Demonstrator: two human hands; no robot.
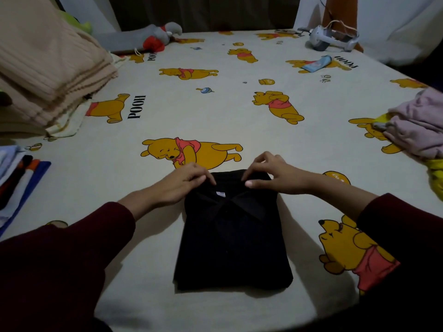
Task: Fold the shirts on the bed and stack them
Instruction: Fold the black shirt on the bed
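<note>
A black shirt lies folded into a narrow rectangle on the bed sheet, collar end away from me, a small white label showing at the neck. My left hand rests on the shirt's far left corner, its fingers pinching the collar edge. My right hand pinches the far right part of the collar with curled fingers. A stack of folded shirts sits at the left edge of the bed. A heap of unfolded pink and yellow garments lies at the right edge.
A folded beige blanket fills the far left corner. A grey and red plush toy lies at the far edge, a white headset at the far right, and a small blue cloth near it.
</note>
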